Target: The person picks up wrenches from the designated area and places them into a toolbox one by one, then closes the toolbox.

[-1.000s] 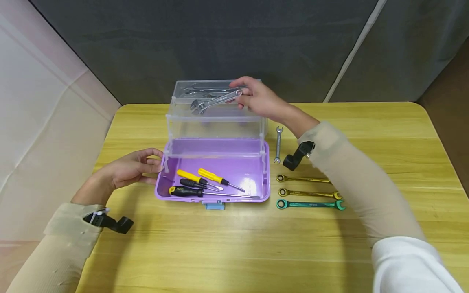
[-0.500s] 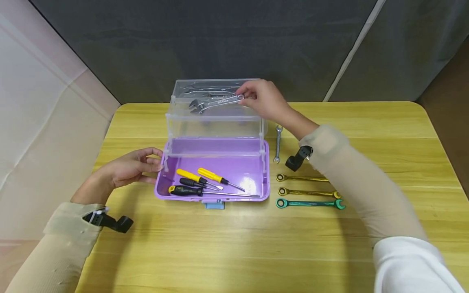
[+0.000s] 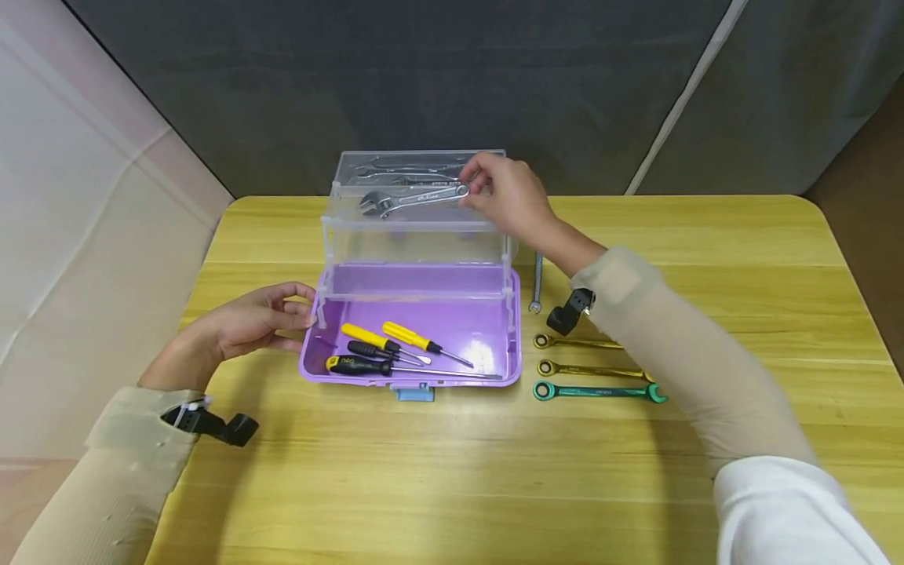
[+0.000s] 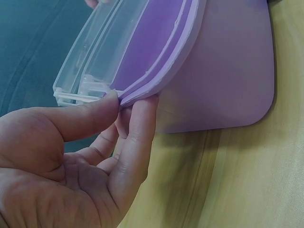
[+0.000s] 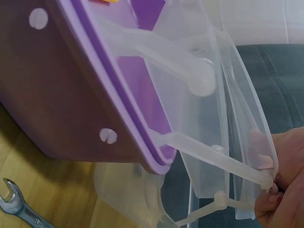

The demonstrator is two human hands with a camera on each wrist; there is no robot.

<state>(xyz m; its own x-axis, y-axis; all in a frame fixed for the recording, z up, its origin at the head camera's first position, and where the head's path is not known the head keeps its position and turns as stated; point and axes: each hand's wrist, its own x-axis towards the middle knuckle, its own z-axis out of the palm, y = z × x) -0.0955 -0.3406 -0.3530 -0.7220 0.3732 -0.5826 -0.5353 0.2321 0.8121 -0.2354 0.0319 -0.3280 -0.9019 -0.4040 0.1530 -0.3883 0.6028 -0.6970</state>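
My left hand [image 3: 254, 323] pinches the rim of a purple toolbox [image 3: 487, 314] at its left side; in the left wrist view the thumb lies on top and a finger underneath. The box is open, with clear tiered trays [image 3: 417, 245] raised at the back. Over the top tray, my right hand [image 3: 514, 196] holds a silver adjustable wrench [image 3: 424, 196] by its handle end, jaw end to the left. Several silver wrenches [image 3: 406, 169] lie in that tray behind it. In the right wrist view the tray wall partly hides my right fingers.
In the box's base lie yellow-handled screwdrivers [image 3: 370, 337] and black-handled ones [image 3: 359, 366]. Right of the box are a small silver open-end wrench [image 3: 537, 286], two gold ratchet wrenches [image 3: 586, 370] and a green one [image 3: 593, 391]. A dark partition [image 3: 424, 78] stands behind the table.
My right hand has lowered the adjustable wrench towards the top tray and turned it nearer level, shifting it slightly left. My left hand keeps its place on the rim.
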